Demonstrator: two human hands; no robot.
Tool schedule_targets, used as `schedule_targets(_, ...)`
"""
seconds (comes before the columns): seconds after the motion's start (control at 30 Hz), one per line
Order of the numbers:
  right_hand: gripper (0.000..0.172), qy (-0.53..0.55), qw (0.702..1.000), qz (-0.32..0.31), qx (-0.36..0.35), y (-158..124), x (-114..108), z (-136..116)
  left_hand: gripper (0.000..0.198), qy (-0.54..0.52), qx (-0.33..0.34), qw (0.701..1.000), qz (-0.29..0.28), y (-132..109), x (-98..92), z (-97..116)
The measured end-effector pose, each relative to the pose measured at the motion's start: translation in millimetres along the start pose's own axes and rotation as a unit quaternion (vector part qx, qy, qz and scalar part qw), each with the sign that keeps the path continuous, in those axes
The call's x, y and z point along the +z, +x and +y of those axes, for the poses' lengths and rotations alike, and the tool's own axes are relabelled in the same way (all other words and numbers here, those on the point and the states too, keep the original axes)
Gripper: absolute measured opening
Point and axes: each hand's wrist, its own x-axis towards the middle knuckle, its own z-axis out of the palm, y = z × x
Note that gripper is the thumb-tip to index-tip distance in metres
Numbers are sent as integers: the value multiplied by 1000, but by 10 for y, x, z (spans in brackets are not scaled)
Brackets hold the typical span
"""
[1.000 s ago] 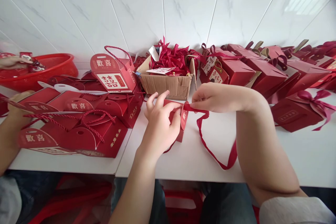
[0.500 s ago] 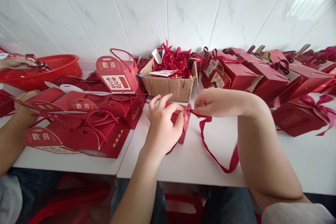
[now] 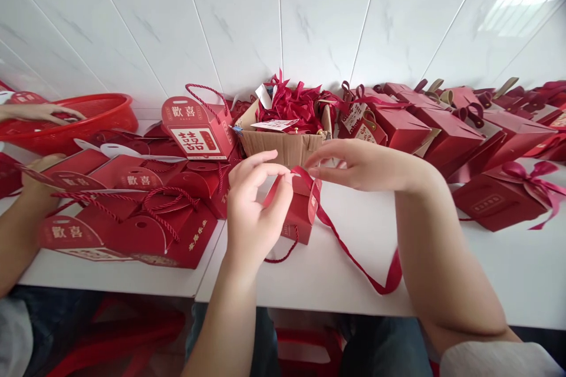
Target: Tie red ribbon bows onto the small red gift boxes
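A small red gift box (image 3: 299, 212) stands on the white table (image 3: 508, 271) right in front of me. My left hand (image 3: 250, 212) is closed beside and over the box, its thumb and forefinger pinching the red ribbon (image 3: 354, 256) above the box top. My right hand (image 3: 354, 164) pinches the same ribbon from the right, just over the box. The ribbon's long loose end trails down to the right and curls near the table's front edge.
A cardboard carton (image 3: 283, 144) of red ribbons stands behind the box. Finished red boxes (image 3: 446, 129) line the back right. Flat and folded red handle boxes (image 3: 141, 212) pile up on the left, where another person's hands (image 3: 38, 179) work by a red basket (image 3: 71, 121).
Both my hands have lifted the ribbon up over the box top and come closer together. The other person's far hand has opened out over the basket.
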Motion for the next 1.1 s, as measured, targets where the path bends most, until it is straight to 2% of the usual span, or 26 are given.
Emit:
schedule_targets(0.1, 22, 31, 998, -11, -60, 45, 20, -36, 5, -50, -6, 999, 11, 7, -49, 21)
schedule_targets(0.17, 16, 76, 992, 45, -86, 17, 15, -97, 6, -55, -8, 998, 22, 19, -71, -1)
schedule_targets(0.23, 13, 165, 962, 187, -113, -78, -2, -180, 11, -28, -31, 999, 16, 34, -91, -56)
schedule_targets(0.33, 17, 277, 850, 435, -110, -298, -50, -273, 20, 26, -100, 993, -47, 53, -118, -163)
schedule_targets(0.37, 18, 282, 829, 475, -90, -367, -73, -277, 21, 33, -121, 989, -71, 55, -124, -195)
schedule_targets(0.43, 21, 272, 814, 503, -99, -460, -125, -246, 21, 23, -147, 984, -98, 56, -130, -241)
schedule_targets(0.53, 32, 324, 805, 476, -143, -448, -179, -161, 18, -5, -158, 982, -99, 50, -124, -273)
schedule_targets(0.6, 30, 367, 819, 419, -136, -348, -168, -124, 17, -18, -160, 983, -88, 49, -121, -282)
schedule_targets(0.67, 24, 367, 869, 316, -96, -205, -110, -104, 18, -26, -165, 983, -75, 55, -124, -291)
schedule_targets(0.73, 25, 329, 926, 178, -40, -46, -15, -85, 19, -28, -175, 982, -62, 67, -133, -299)
schedule_targets(0.8, 31, 278, 959, 62, 9, 105, 97, -57, 20, -29, -186, 981, -53, 81, -143, -305)
schedule_targets(0.83, 32, 255, 966, 30, 24, 169, 153, -42, 20, -32, -190, 980, -52, 87, -147, -306)
schedule_targets(0.97, 31, 221, 974, -26, 46, 318, 321, -2, 21, -57, -206, 974, -70, 98, -161, -305)
schedule_targets(1.1, 30, 250, 967, -23, 38, 319, 349, -27, 23, -75, -226, 968, -82, 92, -176, -298)
